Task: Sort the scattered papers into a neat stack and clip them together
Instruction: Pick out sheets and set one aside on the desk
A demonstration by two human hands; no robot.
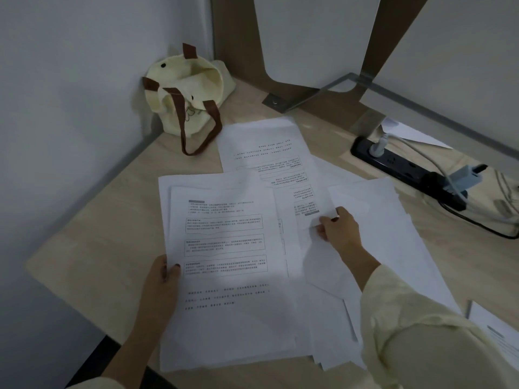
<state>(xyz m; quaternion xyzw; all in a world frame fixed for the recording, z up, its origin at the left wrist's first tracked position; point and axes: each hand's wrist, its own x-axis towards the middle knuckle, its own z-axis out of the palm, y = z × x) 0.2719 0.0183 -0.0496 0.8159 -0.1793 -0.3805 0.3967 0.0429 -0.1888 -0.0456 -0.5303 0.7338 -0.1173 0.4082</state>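
Head view, only 1 camera: papers [230, 262] fan across the wooden desk [112, 214] in the centre of the frame, overlapping but not squared, so gathering is under way, stack not yet formed. Left hand [163, 279], lower left of centre, pinches the left edge of the nearest printed sheets, thumb on top and fingers under, likely to anchor that pile as the base. Right hand [335, 228], right of centre, pinches the lower corner of an angled printed sheet [269, 158] running to upper centre, probably to drag it onto the pile. More blank sheets lie under and right of that arm; another printed page [497, 332] sits apart at the lower right edge. No clip visible anywhere, so can't tell where it is. Cloth tote bag [188, 91] in the upper left corner and power strip [404, 164] with cables at right are clear of the work zone.
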